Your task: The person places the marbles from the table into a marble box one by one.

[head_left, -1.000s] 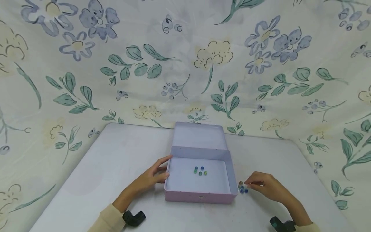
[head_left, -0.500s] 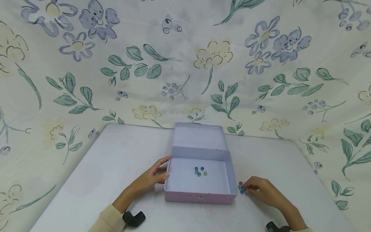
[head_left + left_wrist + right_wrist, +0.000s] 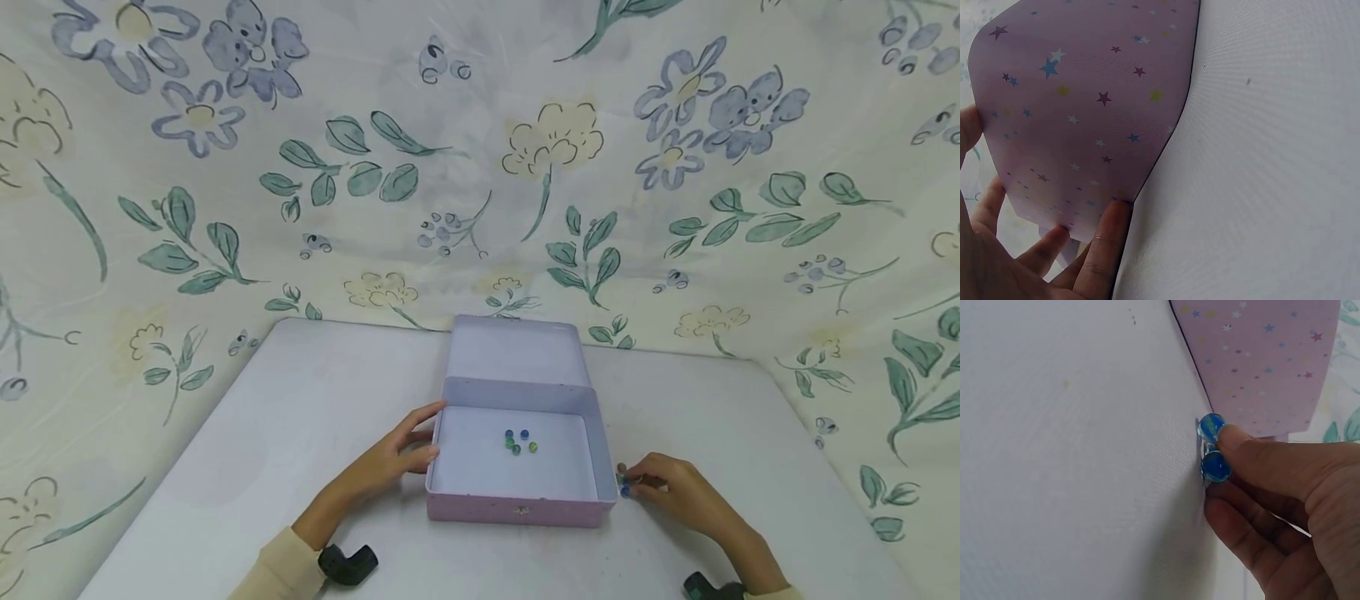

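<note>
A pink metal box (image 3: 480,508) with a pale lilac inside stands with its lid (image 3: 517,350) tipped back. Several blue and green glass marbles (image 3: 533,447) lie on its floor. My left hand (image 3: 393,446) rests against the box's left side, fingers spread; its fingertips (image 3: 1110,228) touch the star-printed wall in the left wrist view. Close outside the right wall, my right hand (image 3: 675,483) pinches a blue marble (image 3: 1216,467) between thumb and fingers. Another blue marble (image 3: 1212,426) sits right at the thumb tip. A brownish marble (image 3: 622,468) shows beside the fingertips; the hand partly hides this cluster.
The box stands on a white table (image 3: 322,375) whose far edge meets a floral cloth backdrop (image 3: 480,208). A black wrist camera (image 3: 347,565) sits on the left wrist, another black wrist camera (image 3: 708,586) on the right.
My right hand has moved slightly left onto the marbles beside the box, covering part of them. Inside the box, a couple of green marbles have shifted slightly. My left hand stays put.
</note>
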Motion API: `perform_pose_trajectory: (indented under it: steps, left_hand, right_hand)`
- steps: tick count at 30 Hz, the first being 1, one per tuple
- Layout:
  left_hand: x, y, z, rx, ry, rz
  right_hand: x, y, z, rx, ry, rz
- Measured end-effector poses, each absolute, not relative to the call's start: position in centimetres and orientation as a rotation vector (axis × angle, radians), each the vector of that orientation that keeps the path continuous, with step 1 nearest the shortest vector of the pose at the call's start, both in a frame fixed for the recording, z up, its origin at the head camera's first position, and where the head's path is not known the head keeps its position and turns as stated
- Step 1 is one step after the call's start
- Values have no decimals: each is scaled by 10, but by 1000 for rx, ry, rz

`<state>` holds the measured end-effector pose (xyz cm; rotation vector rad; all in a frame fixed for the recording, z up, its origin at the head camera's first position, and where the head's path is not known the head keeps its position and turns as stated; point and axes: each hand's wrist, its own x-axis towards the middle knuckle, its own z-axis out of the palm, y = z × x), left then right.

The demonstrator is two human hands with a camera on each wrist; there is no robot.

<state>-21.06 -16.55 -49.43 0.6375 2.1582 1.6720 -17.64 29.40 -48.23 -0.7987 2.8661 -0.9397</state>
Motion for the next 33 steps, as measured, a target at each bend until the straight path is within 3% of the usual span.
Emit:
perform_pose_trajectory:
  steps: [12, 33]
  left_hand:
    - [-210, -166, -495, 645, 2154, 1670]
    - [-211, -166, -495, 605, 2172, 1659]
  right_hand:
    - [-173, 296, -483, -781, 2898, -895]
    - [-175, 307, -472, -1012, 2909, -1149]
